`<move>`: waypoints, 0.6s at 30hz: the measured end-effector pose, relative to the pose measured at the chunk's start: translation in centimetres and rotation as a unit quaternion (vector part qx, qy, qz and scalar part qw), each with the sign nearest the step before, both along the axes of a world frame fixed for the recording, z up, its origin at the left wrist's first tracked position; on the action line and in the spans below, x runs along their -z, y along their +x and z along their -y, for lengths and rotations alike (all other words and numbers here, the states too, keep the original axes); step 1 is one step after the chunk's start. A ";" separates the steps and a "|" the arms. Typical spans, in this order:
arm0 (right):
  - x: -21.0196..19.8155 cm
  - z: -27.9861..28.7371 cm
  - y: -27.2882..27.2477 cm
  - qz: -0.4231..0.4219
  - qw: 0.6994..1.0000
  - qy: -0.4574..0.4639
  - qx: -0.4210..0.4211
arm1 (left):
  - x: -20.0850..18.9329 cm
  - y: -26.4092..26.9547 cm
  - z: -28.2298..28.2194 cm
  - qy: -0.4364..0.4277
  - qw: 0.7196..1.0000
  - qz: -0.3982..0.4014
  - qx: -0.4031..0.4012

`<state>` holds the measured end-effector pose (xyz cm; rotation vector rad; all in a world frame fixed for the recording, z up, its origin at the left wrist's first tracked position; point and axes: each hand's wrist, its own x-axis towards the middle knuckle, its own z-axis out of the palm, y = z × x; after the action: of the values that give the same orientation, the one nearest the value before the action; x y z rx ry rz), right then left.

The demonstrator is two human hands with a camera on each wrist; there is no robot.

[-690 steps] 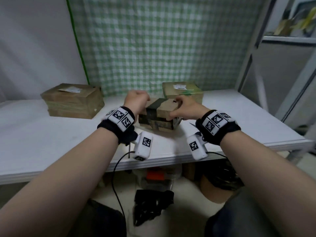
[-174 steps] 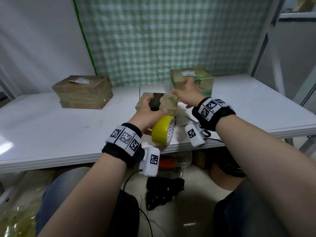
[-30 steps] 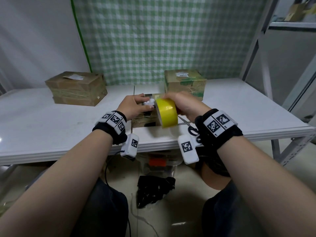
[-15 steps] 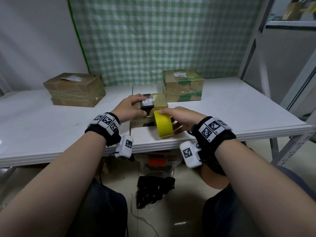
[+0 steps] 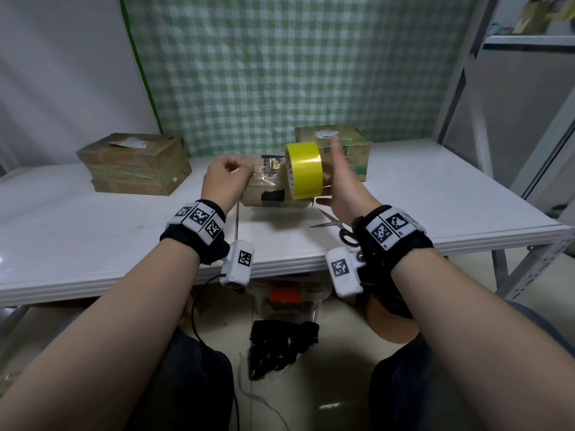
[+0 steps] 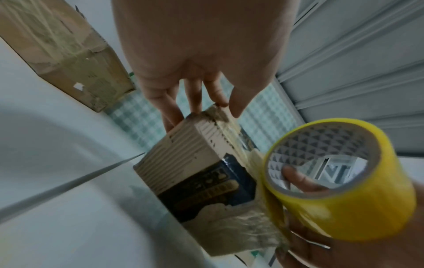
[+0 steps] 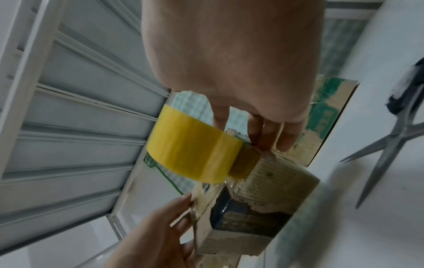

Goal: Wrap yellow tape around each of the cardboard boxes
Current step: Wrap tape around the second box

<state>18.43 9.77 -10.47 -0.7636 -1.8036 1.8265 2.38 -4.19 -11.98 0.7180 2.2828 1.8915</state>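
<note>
A small cardboard box (image 5: 264, 185) with a dark printed patch lies at the table's middle. My left hand (image 5: 225, 178) grips its left end, fingers curled over the far edge (image 6: 183, 154). My right hand (image 5: 342, 185) holds the yellow tape roll (image 5: 303, 171) upright over the box's right part, one finger hooked inside the core (image 6: 296, 179) and the index finger pointing up. A strip runs from the roll (image 7: 190, 150) onto the box (image 7: 275, 190). Two larger boxes stand behind: one at back left (image 5: 133, 164), one at back right (image 5: 339, 150), both showing tape bands.
Open scissors (image 5: 336, 225) lie on the white table (image 5: 93, 244) just under my right wrist. A metal shelf frame (image 5: 466, 73) stands at the right, and a green checked cloth (image 5: 295, 57) hangs behind. Bags and a bin sit under the table.
My right hand has lifted the roll from the box's front, near the table edge, up over its top right. My left hand has shifted from the box's top to its left end.
</note>
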 end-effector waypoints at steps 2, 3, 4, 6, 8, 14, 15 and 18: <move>-0.2 -0.1 -0.1 -0.005 1.000 0.011 -0.005 | -0.2 0.1 0.0 0.000 1.000 0.014 0.028; -0.4 0.0 -0.1 -0.006 1.000 0.024 -0.007 | -0.3 0.3 0.0 -0.009 0.999 0.018 0.038; -0.5 0.0 0.0 -0.013 0.999 0.041 -0.009 | -0.3 0.5 0.0 -0.023 0.999 0.018 0.045; -0.6 0.0 -0.1 -0.026 0.996 0.086 -0.011 | -0.4 0.8 0.0 -0.055 0.997 0.007 0.045; -0.1 -0.2 -0.4 -0.021 0.991 0.131 -0.021 | -0.6 1.0 0.1 -0.084 0.995 -0.004 0.050; 1.6 -0.8 -1.6 -0.002 0.979 0.202 -0.023 | -0.4 1.5 0.4 -0.225 0.962 -0.101 0.119; 1.8 -1.0 -1.9 0.001 0.978 0.208 -0.021 | -0.2 1.6 0.3 -0.242 0.955 -0.124 0.117; 2.1 -1.0 -2.0 -0.003 0.976 0.219 -0.012 | 0.4 1.7 0.1 -0.239 0.954 -0.158 0.092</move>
<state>16.41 10.73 -12.58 -0.5656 -2.1120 1.3617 4.10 -4.32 -12.35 1.1666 2.5960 1.1376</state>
